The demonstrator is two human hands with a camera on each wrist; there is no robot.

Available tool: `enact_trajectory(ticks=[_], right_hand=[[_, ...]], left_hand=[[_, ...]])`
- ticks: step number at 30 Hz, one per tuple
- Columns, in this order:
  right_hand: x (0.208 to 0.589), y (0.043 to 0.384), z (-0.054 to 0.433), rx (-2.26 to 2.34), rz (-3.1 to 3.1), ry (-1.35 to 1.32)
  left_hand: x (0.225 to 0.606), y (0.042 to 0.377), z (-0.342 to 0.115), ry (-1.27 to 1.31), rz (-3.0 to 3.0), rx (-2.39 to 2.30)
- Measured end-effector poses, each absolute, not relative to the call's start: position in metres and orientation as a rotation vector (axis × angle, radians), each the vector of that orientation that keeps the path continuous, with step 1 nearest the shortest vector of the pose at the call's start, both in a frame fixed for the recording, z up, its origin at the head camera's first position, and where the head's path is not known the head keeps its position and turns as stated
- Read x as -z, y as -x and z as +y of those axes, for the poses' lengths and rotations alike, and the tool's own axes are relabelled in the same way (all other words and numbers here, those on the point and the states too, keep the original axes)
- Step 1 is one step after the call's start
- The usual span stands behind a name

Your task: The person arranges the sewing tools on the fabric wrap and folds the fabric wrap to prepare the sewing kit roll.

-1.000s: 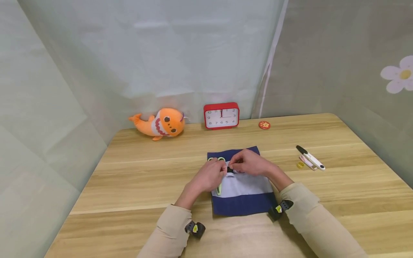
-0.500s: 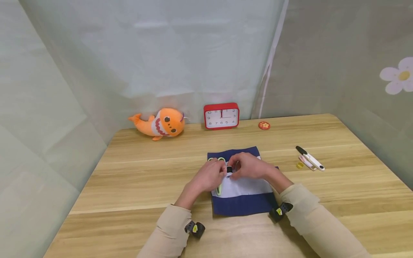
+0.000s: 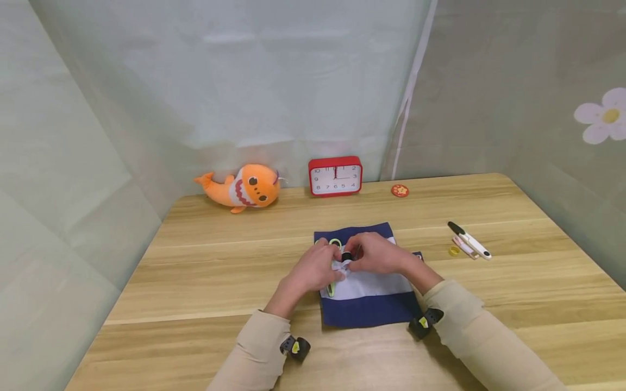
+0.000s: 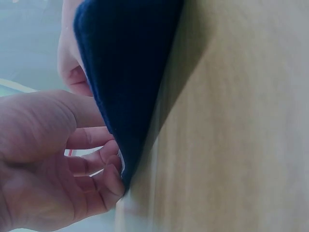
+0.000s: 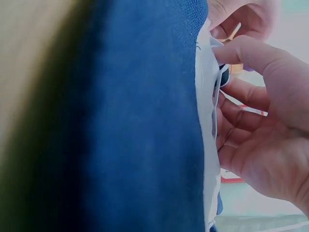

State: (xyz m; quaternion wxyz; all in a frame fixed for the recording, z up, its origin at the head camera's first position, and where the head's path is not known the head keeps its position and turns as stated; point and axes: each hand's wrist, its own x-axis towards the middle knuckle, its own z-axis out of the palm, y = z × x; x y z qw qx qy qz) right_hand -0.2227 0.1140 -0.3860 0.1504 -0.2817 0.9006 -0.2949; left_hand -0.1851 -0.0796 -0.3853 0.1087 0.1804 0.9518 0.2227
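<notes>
A navy cloth [image 3: 371, 311] with a pale middle panel [image 3: 379, 284] lies on the table. Near the panel's left side, my right hand [image 3: 379, 253] pinches a small black spool [image 3: 346, 256] with white ends, probably thread. In the right wrist view the dark spool [image 5: 224, 77] shows between thumb and fingers, against the white fabric [image 5: 207, 121]. My left hand [image 3: 317, 266] grips the pale fabric just left of the spool, its thumb lower than its fingers. Partly under that hand lie scissors with light green handles [image 3: 335, 242]. In the left wrist view, navy cloth [image 4: 125, 63] hides part of the fingertips.
To the right lie a white tool with a black end [image 3: 469, 239], a small pink-and-white item [image 3: 464, 247] and a yellow ring [image 3: 454, 251]. Along the back stand an orange plush shark [image 3: 244, 186], a red clock [image 3: 335, 177] and a red round badge [image 3: 400, 190].
My right hand has shifted slightly down and now holds the spool's side. My left thumb has spread downward on the pale fabric, which is more bunched beside the spool.
</notes>
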Motion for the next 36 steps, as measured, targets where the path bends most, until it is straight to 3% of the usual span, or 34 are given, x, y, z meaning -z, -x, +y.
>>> enact_trajectory(ticks=[36], right_hand=[[0.389,0.224,0.123,0.994,2.437,0.808]], left_hand=[[0.385,0.186,-0.08,-0.521,2.785,-0.683]])
